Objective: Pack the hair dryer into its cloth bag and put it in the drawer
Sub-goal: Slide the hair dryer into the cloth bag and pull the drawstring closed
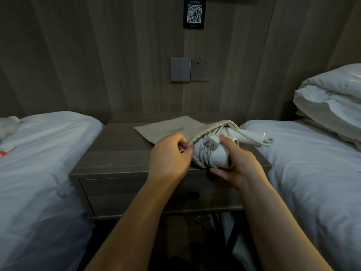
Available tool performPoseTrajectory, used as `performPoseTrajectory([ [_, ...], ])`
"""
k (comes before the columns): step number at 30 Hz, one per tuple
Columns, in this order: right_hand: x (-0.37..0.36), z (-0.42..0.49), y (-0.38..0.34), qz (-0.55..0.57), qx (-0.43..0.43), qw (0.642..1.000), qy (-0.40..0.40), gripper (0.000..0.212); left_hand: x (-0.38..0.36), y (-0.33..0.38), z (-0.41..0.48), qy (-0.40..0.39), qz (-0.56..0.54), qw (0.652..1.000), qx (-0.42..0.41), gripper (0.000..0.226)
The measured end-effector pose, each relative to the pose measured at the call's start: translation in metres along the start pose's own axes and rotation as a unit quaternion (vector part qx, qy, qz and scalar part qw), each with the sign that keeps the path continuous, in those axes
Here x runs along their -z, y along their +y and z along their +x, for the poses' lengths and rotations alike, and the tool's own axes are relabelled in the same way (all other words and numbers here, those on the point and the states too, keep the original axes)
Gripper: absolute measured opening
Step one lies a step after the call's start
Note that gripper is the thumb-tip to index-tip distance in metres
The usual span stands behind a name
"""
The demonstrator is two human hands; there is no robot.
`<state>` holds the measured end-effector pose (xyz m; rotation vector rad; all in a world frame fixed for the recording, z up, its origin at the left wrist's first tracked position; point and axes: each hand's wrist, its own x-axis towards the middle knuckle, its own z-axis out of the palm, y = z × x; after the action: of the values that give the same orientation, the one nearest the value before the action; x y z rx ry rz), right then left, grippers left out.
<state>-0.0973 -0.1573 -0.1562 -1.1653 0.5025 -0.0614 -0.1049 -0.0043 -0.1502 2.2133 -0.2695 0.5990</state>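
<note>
Both forearms reach forward, left hand (172, 153) pinched shut, right hand (237, 165) cupped in a grip.

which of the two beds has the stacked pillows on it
The bed on the right: white pillows are piled at its head. The bed on the left shows only its white cover here.

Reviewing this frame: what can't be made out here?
Head view only:
- How far the hair dryer sits inside the cloth bag: hands cover the opening.
- Left hand fingers: curled under, hidden.
- Bag's printed text: too small.
- Drawer handle: crossed by the forearms, dim.
</note>
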Motion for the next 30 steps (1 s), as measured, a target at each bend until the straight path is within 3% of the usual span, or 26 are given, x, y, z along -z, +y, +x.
performPoseTrajectory([
  [7,-0.009,0.000,0.002,-0.044,0.052,0.997,0.034,0.077,-0.010,0.008,-0.004,0.038,-0.064,0.996,-0.047,0.015],
  [10,-0.016,0.002,0.006,-0.052,0.083,0.993,0.063,0.089,-0.011,0.008,-0.005,-0.006,-0.013,0.992,-0.124,0.012],
  [12,-0.018,0.001,0.005,-0.060,0.079,0.993,0.057,0.083,-0.009,0.004,-0.005,-0.030,0.046,0.987,-0.150,0.012],
  [18,-0.014,-0.008,0.006,-0.003,0.016,0.991,-0.132,0.031,0.005,-0.018,0.006,0.026,0.106,0.991,-0.074,0.011],
  [22,-0.010,-0.009,0.016,-0.024,-0.016,0.965,-0.261,0.031,0.016,-0.029,0.014,0.047,0.097,0.994,0.005,0.006],
  [27,0.024,-0.010,-0.007,-0.222,-0.036,0.932,-0.284,0.024,0.025,-0.038,0.017,0.053,0.077,0.995,0.027,0.008],
  [30,0.043,-0.010,-0.027,-0.335,0.037,0.925,-0.173,0.021,0.019,-0.037,0.017,0.062,0.074,0.995,0.023,0.008],
])
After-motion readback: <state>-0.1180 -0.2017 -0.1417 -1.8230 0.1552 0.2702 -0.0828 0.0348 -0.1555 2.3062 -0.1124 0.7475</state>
